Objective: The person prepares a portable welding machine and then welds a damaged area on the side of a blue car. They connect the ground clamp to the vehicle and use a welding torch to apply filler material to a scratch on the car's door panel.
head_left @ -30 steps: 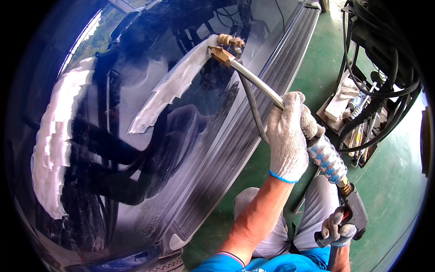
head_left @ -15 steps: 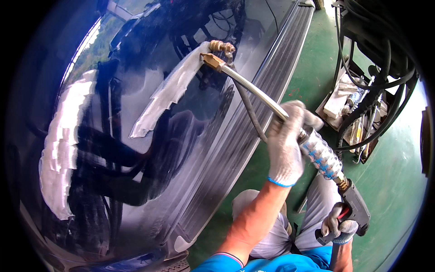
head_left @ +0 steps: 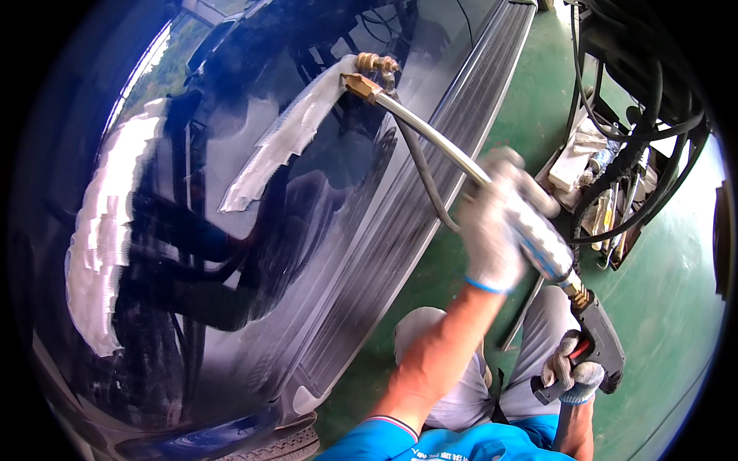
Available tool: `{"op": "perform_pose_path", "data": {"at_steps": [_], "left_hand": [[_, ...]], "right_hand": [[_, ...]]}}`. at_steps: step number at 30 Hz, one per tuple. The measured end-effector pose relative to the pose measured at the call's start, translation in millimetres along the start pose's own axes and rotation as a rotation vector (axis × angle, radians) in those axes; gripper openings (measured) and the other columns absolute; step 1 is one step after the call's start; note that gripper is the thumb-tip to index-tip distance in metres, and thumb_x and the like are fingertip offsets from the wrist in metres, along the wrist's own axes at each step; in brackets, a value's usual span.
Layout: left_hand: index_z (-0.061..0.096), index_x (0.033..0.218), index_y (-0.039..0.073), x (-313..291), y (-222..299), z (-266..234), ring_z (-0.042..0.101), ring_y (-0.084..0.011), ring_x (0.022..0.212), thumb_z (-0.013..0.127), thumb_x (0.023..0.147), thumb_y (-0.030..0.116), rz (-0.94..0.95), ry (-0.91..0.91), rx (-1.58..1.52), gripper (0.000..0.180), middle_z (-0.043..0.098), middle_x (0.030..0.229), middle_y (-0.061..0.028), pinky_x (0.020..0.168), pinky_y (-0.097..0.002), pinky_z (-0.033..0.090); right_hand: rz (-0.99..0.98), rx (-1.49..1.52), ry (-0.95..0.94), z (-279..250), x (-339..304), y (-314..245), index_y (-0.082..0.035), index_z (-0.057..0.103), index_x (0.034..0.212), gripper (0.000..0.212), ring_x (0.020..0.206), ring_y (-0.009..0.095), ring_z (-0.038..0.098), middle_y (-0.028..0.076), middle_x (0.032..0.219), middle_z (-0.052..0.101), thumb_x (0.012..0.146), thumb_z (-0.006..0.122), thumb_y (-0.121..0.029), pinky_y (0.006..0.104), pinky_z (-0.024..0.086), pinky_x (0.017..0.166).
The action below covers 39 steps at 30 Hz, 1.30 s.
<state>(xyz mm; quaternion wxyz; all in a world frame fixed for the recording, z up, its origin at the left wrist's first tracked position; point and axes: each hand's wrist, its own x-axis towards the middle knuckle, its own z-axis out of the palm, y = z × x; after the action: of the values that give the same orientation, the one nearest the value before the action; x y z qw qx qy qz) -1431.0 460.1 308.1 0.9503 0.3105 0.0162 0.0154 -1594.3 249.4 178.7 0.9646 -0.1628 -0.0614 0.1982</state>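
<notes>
My right hand point(head_left: 573, 373) is wrapped round the dark pistol grip of a slide-hammer dent puller point(head_left: 602, 342), by its red trigger. My left hand point(head_left: 496, 230), blurred by motion, is closed round the puller where its silver rod point(head_left: 434, 138) meets the ribbed sliding weight point(head_left: 547, 250). Both hands wear pale knitted gloves. The copper-coloured tip point(head_left: 360, 86) is at the upper end of a pale, jagged-edged strip point(head_left: 284, 142) on the glossy dark blue car panel point(head_left: 231, 146). Right beside it, a brass clamp point(head_left: 377, 63) with a thick cable sits against the panel.
A second, wider pale strip point(head_left: 108, 238) runs down the panel at left. A ribbed running board point(head_left: 430, 207) lies along the car's lower edge. Black cables point(head_left: 653, 138) loop over an open tool tray point(head_left: 607, 184) at right. The floor point(head_left: 653, 300) is green.
My left hand and the sliding weight have come together, the weight moving up the rod. The tip stays at the same place on the strip. The whole view has shifted slightly.
</notes>
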Motion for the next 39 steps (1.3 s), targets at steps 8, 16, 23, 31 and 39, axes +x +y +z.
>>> {"op": "perform_pose_path", "data": {"at_steps": [8, 16, 23, 31, 39], "left_hand": [[0.051, 0.122, 0.004, 1, -1, 11, 0.064, -0.0189, 0.073, 0.054, 0.103, 0.041, 0.228, 0.129, 0.334, 0.042, 0.065, 0.081, -0.0079, 0.070, -0.0361, 0.056], [0.046, 0.077, 0.016, 32, 19, 2, 0.022, -0.0063, 0.039, 0.045, 0.099, 0.062, -0.068, -0.739, -0.627, 0.051, 0.025, 0.054, 0.0062, 0.034, -0.0246, 0.026], [0.055, 0.086, 0.012, 12, 29, 29, 0.030, -0.0081, 0.044, 0.050, 0.100, 0.058, 0.014, 0.074, -0.006, 0.049, 0.030, 0.055, 0.0069, 0.044, -0.0281, 0.034], [0.046, 0.077, 0.014, 29, 18, -6, 0.026, -0.0069, 0.040, 0.041, 0.095, 0.071, -0.027, -0.422, -0.310, 0.060, 0.027, 0.052, 0.0072, 0.038, -0.0277, 0.028], [0.058, 0.097, 0.009, 9, 4, 21, 0.042, -0.0115, 0.048, 0.050, 0.101, 0.055, 0.029, 0.264, 0.044, 0.047, 0.042, 0.060, 0.0028, 0.049, -0.0311, 0.045]], "right_hand": [[0.014, 0.093, 0.020, -7, -10, -4, 0.010, 0.055, 0.115, 0.047, 0.051, 0.032, 0.058, 0.017, 0.059, 0.058, 0.078, 0.075, -0.011, 0.0483, 0.055, 0.062], [-0.096, -0.691, 0.012, 36, -13, -16, 0.006, 0.059, 0.109, 0.049, 0.064, 0.023, 0.066, 0.012, 0.066, 0.063, 0.082, 0.084, -0.026, 0.0393, 0.058, 0.069], [0.055, -0.047, -0.037, 13, -11, -6, 0.000, 0.058, 0.115, 0.047, 0.053, 0.018, 0.051, 0.008, 0.057, 0.053, 0.079, 0.078, -0.023, 0.0383, 0.047, 0.060], [-0.011, -0.277, -0.079, -7, -7, 4, 0.007, 0.058, 0.110, 0.042, 0.061, 0.026, 0.058, 0.017, 0.072, 0.064, 0.087, 0.070, -0.027, 0.0488, 0.052, 0.073], [0.025, -0.044, 0.076, -5, -6, -11, 0.008, 0.065, 0.068, 0.035, 0.053, 0.035, 0.063, 0.016, 0.053, 0.059, 0.075, 0.085, -0.020, 0.0486, 0.056, 0.065]]}}
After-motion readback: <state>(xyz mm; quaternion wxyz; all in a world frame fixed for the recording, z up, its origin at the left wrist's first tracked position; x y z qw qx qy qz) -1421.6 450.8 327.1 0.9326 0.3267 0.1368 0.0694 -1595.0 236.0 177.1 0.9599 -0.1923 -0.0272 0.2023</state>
